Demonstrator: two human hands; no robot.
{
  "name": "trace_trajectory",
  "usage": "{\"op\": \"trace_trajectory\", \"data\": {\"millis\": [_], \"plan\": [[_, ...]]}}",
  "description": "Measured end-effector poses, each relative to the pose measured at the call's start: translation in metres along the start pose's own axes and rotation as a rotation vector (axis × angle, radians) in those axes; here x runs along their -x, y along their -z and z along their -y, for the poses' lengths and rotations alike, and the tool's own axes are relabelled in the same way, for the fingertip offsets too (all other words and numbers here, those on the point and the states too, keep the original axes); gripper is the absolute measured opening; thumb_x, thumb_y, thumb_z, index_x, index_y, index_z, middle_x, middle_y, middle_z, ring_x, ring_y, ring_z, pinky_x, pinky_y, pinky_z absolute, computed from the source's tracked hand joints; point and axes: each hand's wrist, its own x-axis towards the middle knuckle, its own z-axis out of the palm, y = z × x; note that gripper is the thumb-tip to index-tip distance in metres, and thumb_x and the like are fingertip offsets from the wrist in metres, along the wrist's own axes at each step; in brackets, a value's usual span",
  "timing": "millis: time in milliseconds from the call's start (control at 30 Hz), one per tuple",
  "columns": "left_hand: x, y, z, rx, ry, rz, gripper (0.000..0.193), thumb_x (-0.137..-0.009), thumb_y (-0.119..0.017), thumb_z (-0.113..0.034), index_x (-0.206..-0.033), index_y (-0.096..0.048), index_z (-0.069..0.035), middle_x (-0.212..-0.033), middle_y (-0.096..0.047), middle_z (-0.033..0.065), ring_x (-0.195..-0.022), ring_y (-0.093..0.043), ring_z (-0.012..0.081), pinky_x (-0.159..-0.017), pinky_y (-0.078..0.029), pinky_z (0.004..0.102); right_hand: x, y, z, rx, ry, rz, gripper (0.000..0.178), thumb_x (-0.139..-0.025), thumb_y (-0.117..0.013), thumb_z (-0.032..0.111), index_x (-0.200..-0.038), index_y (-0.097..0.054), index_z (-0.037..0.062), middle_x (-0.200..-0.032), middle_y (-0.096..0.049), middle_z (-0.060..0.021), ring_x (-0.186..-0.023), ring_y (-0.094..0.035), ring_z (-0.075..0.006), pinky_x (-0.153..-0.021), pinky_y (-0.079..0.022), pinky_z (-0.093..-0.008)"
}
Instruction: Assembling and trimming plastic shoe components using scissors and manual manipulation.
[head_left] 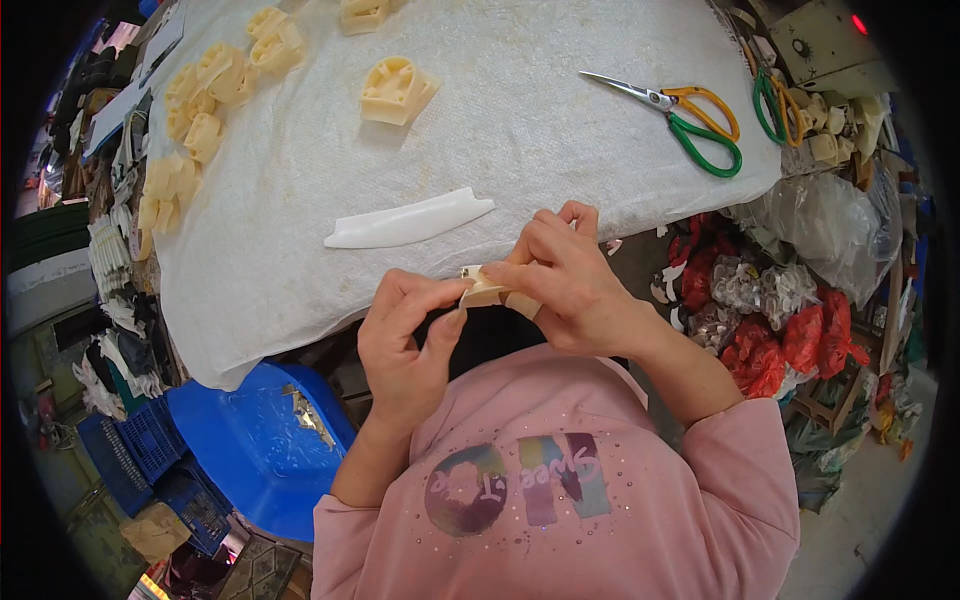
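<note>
A small cream plastic part (pixel 487 292) is held between my two hands, just off the near edge of the cloth-covered table. My left hand (pixel 400 335) is closed, with its forefinger and thumb at the part's left end. My right hand (pixel 575 285) grips the other end, its thumb lying on top; the fingers hide much of the part. On the table just beyond my hands lies a curved white plastic strip (pixel 410 221). Farther off stands a single cream moulded piece (pixel 393 92) with openings in its top.
Scissors (pixel 665 105) with one green and one yellow handle lie at the right. Several cream pieces (pixel 222 72) line the table's left side. A blue plastic basin (pixel 250 440) stands below the left corner. Red plastic bags (pixel 800 335) and clear ones crowd the floor at right.
</note>
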Motion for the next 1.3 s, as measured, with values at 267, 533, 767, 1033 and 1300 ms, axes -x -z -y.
{"op": "trace_trajectory", "data": {"millis": [267, 533, 767, 1033, 1300], "plan": [[0.006, -0.015, 0.025, 0.606, 0.186, 0.011, 0.009, -0.082, -0.068, -0.003, -0.089, -0.066, 0.001, -0.082, -0.057, 0.004, -0.074, -0.051, 0.0098, -0.067, -0.042, 0.0219, 0.003, -0.003, -0.005, -0.209, 0.004, -0.032, 0.04, -0.064, -0.06, -0.005, -0.102, -0.062, 0.0095, -0.076, -0.043, -0.0049, -0.076, -0.043, -0.0216, -0.076, -0.026, -0.0388], [-0.002, -0.015, 0.02, 0.248, -0.013, 0.025, 0.012, -0.083, -0.068, -0.009, -0.084, -0.062, 0.001, -0.072, -0.055, 0.0039, -0.063, -0.047, 0.0088, -0.053, -0.036, 0.0212, 0.002, 0.002, -0.005, -0.26, 0.003, 0.005, 0.041, -0.064, -0.058, -0.005, -0.103, -0.061, 0.0075, -0.078, -0.044, -0.0063, -0.079, -0.044, -0.024, -0.077, -0.028, -0.0371], [-0.004, -0.017, 0.011, 0.103, -0.168, 0.001, 0.019, -0.085, -0.061, -0.001, -0.069, -0.051, -0.001, -0.058, -0.044, 0.0025, -0.053, -0.034, 0.0076, -0.046, -0.025, 0.0237, -0.002, 0.01, 0.0, -0.219, 0.007, 0.159, 0.044, -0.058, -0.057, -0.006, -0.1, -0.059, 0.0091, -0.081, -0.044, -0.0063, -0.081, -0.044, -0.0235, -0.079, -0.027, -0.0398], [-0.001, -0.016, 0.017, 0.412, 0.15, 0.026, 0.03, -0.084, -0.065, -0.011, -0.061, -0.046, -0.004, -0.054, -0.039, -0.0002, -0.051, -0.034, 0.0051, -0.045, -0.027, 0.0235, -0.003, 0.011, 0.001, -0.205, 0.028, 0.203, 0.044, -0.059, -0.059, -0.005, -0.099, -0.06, 0.0111, -0.08, -0.044, -0.0045, -0.082, -0.045, -0.0215, -0.08, -0.027, -0.0403], [0.0, -0.014, 0.019, 0.278, -0.157, -0.037, 0.015, -0.082, -0.069, -0.013, -0.084, -0.06, -0.001, -0.084, -0.048, 0.0041, -0.077, -0.044, 0.0131, -0.064, -0.038, 0.0251, -0.006, 0.015, -0.002, -0.11, 0.041, 0.102, 0.043, -0.066, -0.062, -0.003, -0.103, -0.061, 0.0189, -0.081, -0.045, -0.0022, -0.086, -0.046, -0.021, -0.085, -0.027, -0.0476]]}}
